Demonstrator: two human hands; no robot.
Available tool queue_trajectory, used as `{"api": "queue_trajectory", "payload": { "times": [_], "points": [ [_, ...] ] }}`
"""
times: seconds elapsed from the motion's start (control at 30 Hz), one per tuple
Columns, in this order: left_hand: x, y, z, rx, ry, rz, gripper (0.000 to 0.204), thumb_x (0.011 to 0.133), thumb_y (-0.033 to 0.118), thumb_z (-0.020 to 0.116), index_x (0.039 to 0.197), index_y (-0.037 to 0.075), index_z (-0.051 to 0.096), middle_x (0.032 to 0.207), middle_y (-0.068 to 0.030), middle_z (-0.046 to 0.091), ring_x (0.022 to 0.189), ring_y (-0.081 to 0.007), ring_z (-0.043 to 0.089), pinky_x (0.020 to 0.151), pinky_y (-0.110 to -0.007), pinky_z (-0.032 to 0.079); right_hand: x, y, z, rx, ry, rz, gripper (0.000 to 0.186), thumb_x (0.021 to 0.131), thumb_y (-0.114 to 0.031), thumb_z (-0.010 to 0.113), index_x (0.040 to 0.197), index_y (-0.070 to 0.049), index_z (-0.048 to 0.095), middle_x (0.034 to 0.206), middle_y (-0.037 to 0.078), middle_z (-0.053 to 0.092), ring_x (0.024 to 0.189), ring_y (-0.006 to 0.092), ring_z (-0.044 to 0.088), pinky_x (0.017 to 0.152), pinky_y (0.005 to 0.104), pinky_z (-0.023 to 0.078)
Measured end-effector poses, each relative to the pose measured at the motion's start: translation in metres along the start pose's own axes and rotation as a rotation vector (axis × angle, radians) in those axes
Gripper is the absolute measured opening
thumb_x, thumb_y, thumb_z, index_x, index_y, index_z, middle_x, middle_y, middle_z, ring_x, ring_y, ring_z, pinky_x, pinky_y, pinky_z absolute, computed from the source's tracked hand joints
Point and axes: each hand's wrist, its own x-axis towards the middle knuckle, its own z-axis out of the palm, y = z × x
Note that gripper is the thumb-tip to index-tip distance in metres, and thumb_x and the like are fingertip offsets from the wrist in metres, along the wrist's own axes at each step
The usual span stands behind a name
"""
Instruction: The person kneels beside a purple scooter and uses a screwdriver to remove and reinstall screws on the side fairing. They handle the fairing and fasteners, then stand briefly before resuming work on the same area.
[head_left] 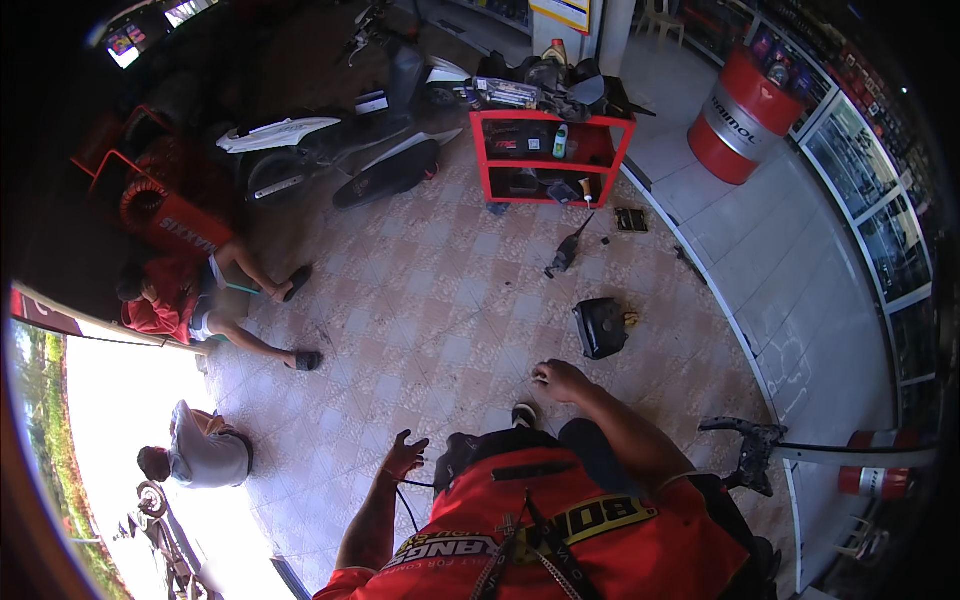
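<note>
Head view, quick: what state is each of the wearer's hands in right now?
Left hand: open, fingers spread, no object visible in its grasp.
Right hand: fingers curled; cannot tell whether it is fully closed or holding something.

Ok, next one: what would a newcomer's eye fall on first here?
Probably the red metal shelf cart at the top centre, loaded with dark parts, and the large red-and-silver drum to its right. Lower down, the wearer's bare left hand and right hand show above the patterned tile floor, the right nearest a black boxy part.
</note>
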Motion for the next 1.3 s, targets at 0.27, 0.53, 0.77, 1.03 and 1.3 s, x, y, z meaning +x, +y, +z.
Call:
{"api": "queue_trajectory", "payload": {
  "times": [0.27,0.53,0.77,1.03,1.3],
  "points": [
    [0.126,0.165,0.028,0.156,-0.041,0.055,0.084,0.085,0.025,0.078,0.15,0.013,0.026,0.095,-0.013,0.066,0.065,-0.0173,0.061,0.058,-0.033,0.054,0.172,-0.029,-0.143,0.139,0.303,-0.045,0.027,0.089,-0.025,0.067,0.108,-0.006,0.066,0.104,0.016,0.066,0.097,0.0329,0.065,0.086,0.041,0.052],
    [0.223,0.305,0.013,0.093,-0.086,-0.046,0.086,0.083,0.028,0.081,0.148,0.011,0.027,0.097,-0.0146,0.065,0.069,-0.0201,0.063,0.063,-0.036,0.056,0.204,0.048,-0.192,0.068,0.303,0.166,0.026,0.086,-0.026,0.07,0.103,-0.006,0.07,0.102,0.017,0.068,0.095,0.0338,0.067,0.085,0.0424,0.053],
    [0.281,0.371,0.01,-0.089,-0.016,-0.173,0.083,0.085,0.025,0.078,0.149,0.019,0.025,0.107,-0.0183,0.062,0.077,-0.0235,0.064,0.067,-0.039,0.057,0.38,0.143,-0.343,0.124,0.598,0.258,0.025,0.083,-0.025,0.071,0.097,-0.004,0.071,0.1,0.019,0.069,0.094,0.036,0.068,0.083,0.0431,0.054],
    [0.299,0.485,0.05,-0.13,0.136,-0.193,0.082,0.087,0.025,0.076,0.15,0.02,0.025,0.106,-0.0143,0.06,0.083,-0.0217,0.061,0.07,-0.038,0.056,0.671,0.233,-0.477,0.107,0.959,0.289,0.046,0.084,-0.029,0.073,0.12,-0.004,0.058,0.1,0.022,0.066,0.102,0.0387,0.064,0.088,0.0466,0.052],
    [0.329,0.584,0.097,-0.124,0.088,-0.153,0.095,0.087,0.02,0.076,0.151,0.029,0.007,0.108,-0.0167,0.059,0.079,-0.022,0.061,0.07,-0.039,0.056,0.719,0.249,-0.49,0.249,0.966,0.427,0.031,0.087,-0.022,0.068,0.11,-0.004,0.056,0.102,0.027,0.063,0.097,0.0457,0.061,0.081,0.0534,0.049]
  ]
}}
